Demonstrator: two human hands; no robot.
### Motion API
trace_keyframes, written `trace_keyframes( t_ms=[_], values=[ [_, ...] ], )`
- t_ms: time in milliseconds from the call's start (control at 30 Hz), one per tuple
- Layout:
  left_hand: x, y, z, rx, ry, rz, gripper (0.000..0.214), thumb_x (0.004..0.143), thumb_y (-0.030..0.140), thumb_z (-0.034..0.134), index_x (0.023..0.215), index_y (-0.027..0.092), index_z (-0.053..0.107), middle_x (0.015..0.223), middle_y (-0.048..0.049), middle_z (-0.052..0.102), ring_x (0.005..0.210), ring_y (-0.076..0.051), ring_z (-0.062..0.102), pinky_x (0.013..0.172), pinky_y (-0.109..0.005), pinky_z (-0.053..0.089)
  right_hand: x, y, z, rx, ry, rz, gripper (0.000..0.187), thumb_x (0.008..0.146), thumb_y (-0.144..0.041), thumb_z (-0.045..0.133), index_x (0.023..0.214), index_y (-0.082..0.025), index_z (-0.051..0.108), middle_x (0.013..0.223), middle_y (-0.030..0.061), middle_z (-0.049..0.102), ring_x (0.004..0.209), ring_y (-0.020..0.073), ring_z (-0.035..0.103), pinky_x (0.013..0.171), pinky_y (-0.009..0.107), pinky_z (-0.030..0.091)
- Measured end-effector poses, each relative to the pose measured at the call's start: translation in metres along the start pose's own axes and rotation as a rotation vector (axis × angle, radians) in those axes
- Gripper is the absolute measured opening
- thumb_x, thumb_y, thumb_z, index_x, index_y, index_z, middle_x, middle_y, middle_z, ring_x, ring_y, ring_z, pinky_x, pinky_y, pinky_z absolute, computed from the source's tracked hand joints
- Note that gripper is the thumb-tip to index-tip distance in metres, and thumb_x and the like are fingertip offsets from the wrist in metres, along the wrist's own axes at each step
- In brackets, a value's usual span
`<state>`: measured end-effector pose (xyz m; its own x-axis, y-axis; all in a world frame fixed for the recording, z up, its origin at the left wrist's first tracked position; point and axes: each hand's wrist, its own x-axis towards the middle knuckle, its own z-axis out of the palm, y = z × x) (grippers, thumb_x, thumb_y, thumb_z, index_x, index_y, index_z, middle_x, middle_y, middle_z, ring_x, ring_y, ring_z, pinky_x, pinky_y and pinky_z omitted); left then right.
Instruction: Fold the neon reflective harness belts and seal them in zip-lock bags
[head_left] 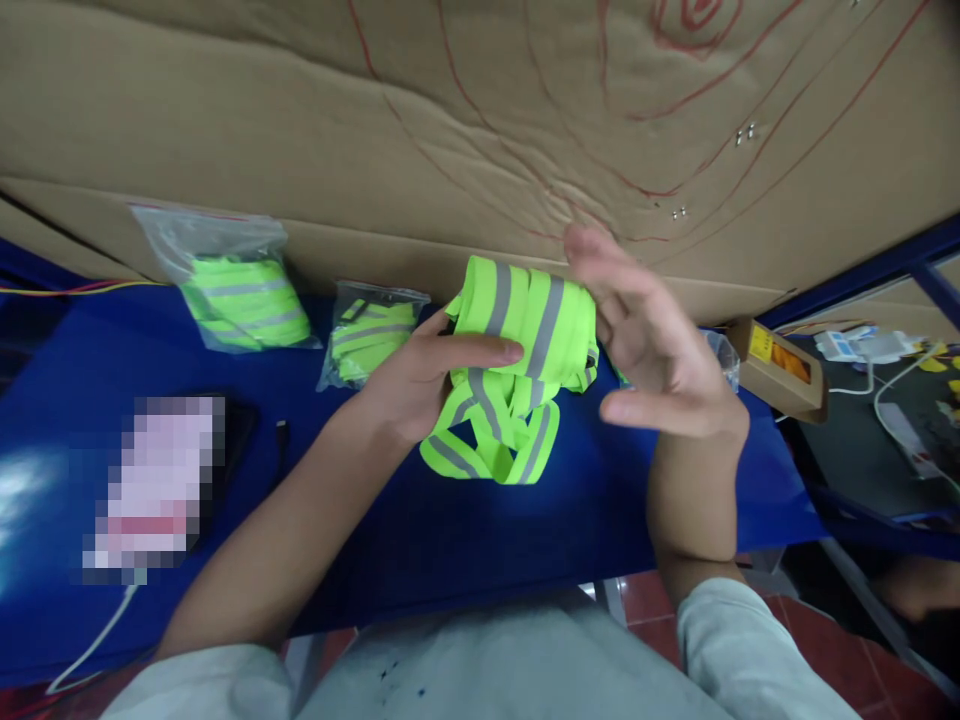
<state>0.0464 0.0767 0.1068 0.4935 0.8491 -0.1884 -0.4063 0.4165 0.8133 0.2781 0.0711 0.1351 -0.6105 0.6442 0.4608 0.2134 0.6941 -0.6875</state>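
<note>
A folded bundle of neon yellow-green reflective straps (559,325) with grey stripes is held over the blue table. My left hand (431,375) grips it from the left, thumb lying across the front and the other fingers hidden behind. Loose loops of the same strap hang below the bundle toward the table. On the bundle's right side my right hand (652,335) is open, palm turned toward it, thumb spread from the fingers. Its fingertips are close to the upper right edge; whether they touch I cannot tell.
Two clear zip bags, a larger bag (244,290) and a smaller bag (373,330), hold similar straps at the back left. A phone with a blurred screen (161,480) and white cable lies on the blue table (465,560). A cardboard box (780,370) stands right, before a cardboard wall (300,120).
</note>
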Motion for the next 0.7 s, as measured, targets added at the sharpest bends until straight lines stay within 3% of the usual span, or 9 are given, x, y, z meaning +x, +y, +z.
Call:
trace_keyframes(
  t_ms=[67,167,233,300,400,500,600,700],
  values=[
    [0.0,-0.001,-0.002,0.019,-0.033,0.044,0.052,0.065,0.016,0.088,0.115,0.022,0.073,0.1,-0.0015,0.081,0.098,-0.029,0.079,0.08,-0.033,0.064,0.001,0.008,0.004,0.043,0.118,0.057,0.071,0.094,-0.055,0.069,0.157,-0.037,0.045,0.17,0.0023,0.04,0.16,0.0262,0.037,0.131,0.047,0.036],
    [0.0,-0.004,-0.004,0.033,-0.092,0.094,0.076,0.066,0.01,0.09,0.134,0.031,0.065,0.114,0.0024,0.079,0.104,-0.025,0.077,0.08,-0.027,0.062,0.004,0.014,0.014,-0.021,0.171,0.182,0.053,0.092,-0.055,0.073,0.137,-0.028,0.064,0.129,0.004,0.074,0.124,0.0241,0.07,0.106,0.043,0.061],
    [0.003,-0.008,-0.005,0.019,-0.092,0.098,0.079,0.068,0.013,0.091,0.139,0.033,0.063,0.115,0.0023,0.078,0.107,-0.025,0.077,0.082,-0.027,0.062,0.005,0.013,0.02,-0.05,0.206,0.217,0.044,0.091,-0.054,0.075,0.124,-0.024,0.07,0.105,0.0008,0.078,0.099,0.0204,0.076,0.09,0.037,0.067],
    [0.007,-0.013,-0.006,-0.012,-0.114,0.078,0.074,0.071,0.022,0.092,0.139,0.03,0.064,0.116,-0.0014,0.079,0.112,-0.029,0.076,0.089,-0.033,0.063,0.005,0.008,0.023,-0.082,0.301,0.205,0.042,0.09,-0.052,0.077,0.12,-0.024,0.071,0.102,0.0004,0.077,0.092,0.0188,0.075,0.084,0.035,0.067],
    [0.014,-0.021,-0.007,-0.041,-0.293,-0.011,0.062,0.075,0.042,0.09,0.13,0.019,0.071,0.116,-0.0107,0.08,0.118,-0.037,0.074,0.103,-0.046,0.06,0.005,0.0,0.022,-0.125,0.446,0.172,0.041,0.089,-0.054,0.078,0.12,-0.027,0.071,0.109,0.0011,0.077,0.094,0.0196,0.075,0.083,0.035,0.067],
    [0.015,-0.026,-0.006,0.012,-0.45,-0.08,0.048,0.081,0.039,0.087,0.121,0.015,0.077,0.123,-0.0155,0.079,0.127,-0.038,0.07,0.115,-0.049,0.053,0.004,-0.007,0.018,-0.158,0.484,0.141,0.042,0.093,-0.053,0.074,0.126,-0.027,0.07,0.122,0.0029,0.075,0.108,0.0231,0.074,0.092,0.039,0.066],
    [0.011,-0.026,-0.004,0.049,-0.471,-0.125,0.041,0.083,0.029,0.085,0.121,0.016,0.077,0.126,-0.0154,0.078,0.124,-0.036,0.072,0.109,-0.045,0.057,0.001,-0.014,0.014,-0.219,0.466,0.098,0.043,0.097,-0.046,0.07,0.137,-0.031,0.066,0.132,0.0032,0.073,0.123,0.0269,0.071,0.106,0.043,0.062],
    [0.005,-0.021,-0.003,-0.014,-0.417,-0.134,0.042,0.082,0.032,0.087,0.12,0.018,0.077,0.117,-0.011,0.081,0.115,-0.034,0.076,0.096,-0.039,0.063,-0.003,-0.018,0.014,-0.338,0.444,0.035,0.04,0.1,-0.039,0.065,0.14,-0.039,0.064,0.14,-0.0003,0.069,0.133,0.0286,0.066,0.119,0.046,0.053]
  ],
)
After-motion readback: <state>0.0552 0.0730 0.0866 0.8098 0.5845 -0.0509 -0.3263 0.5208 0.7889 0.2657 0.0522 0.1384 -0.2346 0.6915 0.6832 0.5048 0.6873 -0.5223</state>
